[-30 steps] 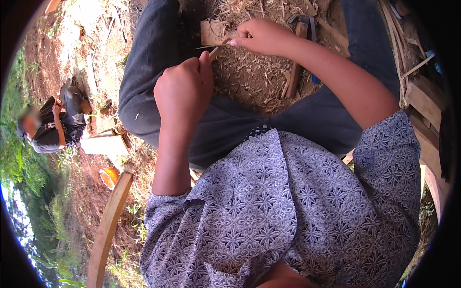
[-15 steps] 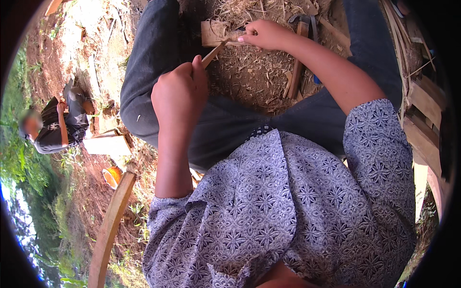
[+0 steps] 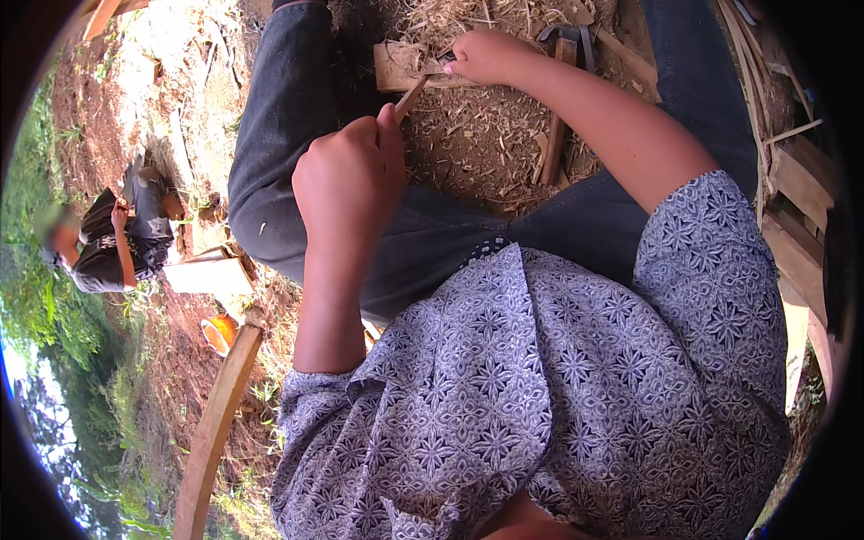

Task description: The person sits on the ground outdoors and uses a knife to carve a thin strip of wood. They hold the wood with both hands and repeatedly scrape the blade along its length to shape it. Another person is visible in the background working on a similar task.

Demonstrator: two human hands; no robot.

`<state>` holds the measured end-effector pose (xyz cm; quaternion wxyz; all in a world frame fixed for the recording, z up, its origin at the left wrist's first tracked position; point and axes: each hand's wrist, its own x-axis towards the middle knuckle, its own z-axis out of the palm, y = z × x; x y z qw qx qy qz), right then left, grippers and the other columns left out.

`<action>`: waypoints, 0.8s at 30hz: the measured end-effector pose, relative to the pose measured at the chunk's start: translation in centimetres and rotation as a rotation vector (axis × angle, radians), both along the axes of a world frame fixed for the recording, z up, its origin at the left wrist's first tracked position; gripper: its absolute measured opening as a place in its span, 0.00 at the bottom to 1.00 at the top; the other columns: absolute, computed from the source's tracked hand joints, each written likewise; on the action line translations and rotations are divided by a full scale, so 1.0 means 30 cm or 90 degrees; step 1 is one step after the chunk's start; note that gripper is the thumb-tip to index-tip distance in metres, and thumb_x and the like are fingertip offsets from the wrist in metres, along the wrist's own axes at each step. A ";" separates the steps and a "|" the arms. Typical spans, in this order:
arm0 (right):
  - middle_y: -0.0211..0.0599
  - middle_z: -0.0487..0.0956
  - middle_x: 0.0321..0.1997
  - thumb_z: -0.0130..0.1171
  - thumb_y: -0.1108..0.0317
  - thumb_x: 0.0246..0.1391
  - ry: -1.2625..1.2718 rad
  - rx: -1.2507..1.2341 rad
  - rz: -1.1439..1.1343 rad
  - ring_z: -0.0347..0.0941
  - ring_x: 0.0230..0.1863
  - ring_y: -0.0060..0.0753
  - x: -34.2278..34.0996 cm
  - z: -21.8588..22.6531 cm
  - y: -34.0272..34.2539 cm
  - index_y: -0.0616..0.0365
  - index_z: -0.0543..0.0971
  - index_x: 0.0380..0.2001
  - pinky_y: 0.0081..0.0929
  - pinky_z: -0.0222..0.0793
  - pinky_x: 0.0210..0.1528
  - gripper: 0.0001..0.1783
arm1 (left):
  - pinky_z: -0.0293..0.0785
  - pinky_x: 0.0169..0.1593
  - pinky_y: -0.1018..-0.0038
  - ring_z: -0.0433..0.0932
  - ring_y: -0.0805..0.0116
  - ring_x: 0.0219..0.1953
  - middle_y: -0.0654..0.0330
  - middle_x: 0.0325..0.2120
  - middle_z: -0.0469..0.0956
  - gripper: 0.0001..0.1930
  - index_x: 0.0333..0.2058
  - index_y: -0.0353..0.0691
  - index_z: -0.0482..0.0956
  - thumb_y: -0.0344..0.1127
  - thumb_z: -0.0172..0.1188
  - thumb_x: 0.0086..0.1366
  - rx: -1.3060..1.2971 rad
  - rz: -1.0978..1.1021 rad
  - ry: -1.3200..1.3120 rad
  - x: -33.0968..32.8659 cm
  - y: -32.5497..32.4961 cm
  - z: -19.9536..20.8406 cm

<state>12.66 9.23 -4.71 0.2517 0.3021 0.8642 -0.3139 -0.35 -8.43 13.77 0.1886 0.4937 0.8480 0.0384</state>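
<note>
My left hand [image 3: 349, 180] is closed round a narrow wooden stick [image 3: 413, 97], which points away from me. The stick's far end meets the near edge of a flat wooden block [image 3: 392, 70] on the ground between my legs. Over that block my right hand [image 3: 490, 59] is closed, fingertips by the stick's tip. From its fingers a thin, dark blade-like tool [image 3: 436, 76] shows; most of it is hidden, so I cannot tell its exact kind.
A hammer with a wooden handle [image 3: 558, 126] lies right of the block. Wood shavings [image 3: 459, 153] cover the soil. Planks [image 3: 801, 243] are stacked at far right. A long curved-looking beam [image 3: 216, 423] lies left, near an orange container [image 3: 219, 334]. Another person [image 3: 112, 234] sits at far left.
My left hand and the stick have moved slightly right. My right hand has shifted a little up and left over the block. The hammer stays where it was.
</note>
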 end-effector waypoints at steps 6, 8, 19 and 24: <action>0.29 0.73 0.16 0.61 0.46 0.67 0.019 -0.202 -0.209 0.72 0.20 0.23 0.095 0.126 0.037 0.50 0.72 0.20 0.31 0.69 0.26 0.25 | 0.71 0.25 0.63 0.77 0.55 0.16 0.53 0.12 0.74 0.28 0.20 0.35 0.78 0.50 0.54 0.76 -0.012 0.197 -0.163 -0.121 -0.127 -0.071; 0.30 0.75 0.17 0.59 0.48 0.67 0.057 -0.206 -0.287 0.71 0.16 0.23 0.129 0.104 0.072 0.54 0.77 0.28 0.28 0.67 0.20 0.21 | 0.67 0.24 0.70 0.74 0.72 0.15 0.61 0.10 0.71 0.31 0.21 0.34 0.78 0.54 0.51 0.78 -0.034 0.299 -0.275 -0.163 -0.184 -0.092; 0.29 0.73 0.16 0.61 0.46 0.66 0.189 -0.205 -0.186 0.72 0.20 0.23 0.051 0.185 -0.065 0.51 0.73 0.22 0.31 0.68 0.26 0.25 | 0.68 0.24 0.66 0.76 0.63 0.16 0.56 0.12 0.73 0.30 0.20 0.37 0.77 0.55 0.52 0.77 -0.086 0.174 -0.145 -0.148 -0.160 -0.066; 0.31 0.73 0.16 0.63 0.45 0.63 0.213 -0.153 -0.119 0.70 0.19 0.28 0.021 0.202 -0.126 0.53 0.75 0.24 0.35 0.66 0.25 0.24 | 0.71 0.26 0.56 0.78 0.45 0.22 0.49 0.16 0.77 0.25 0.19 0.41 0.76 0.51 0.57 0.73 -0.067 -0.026 0.015 -0.062 -0.115 -0.023</action>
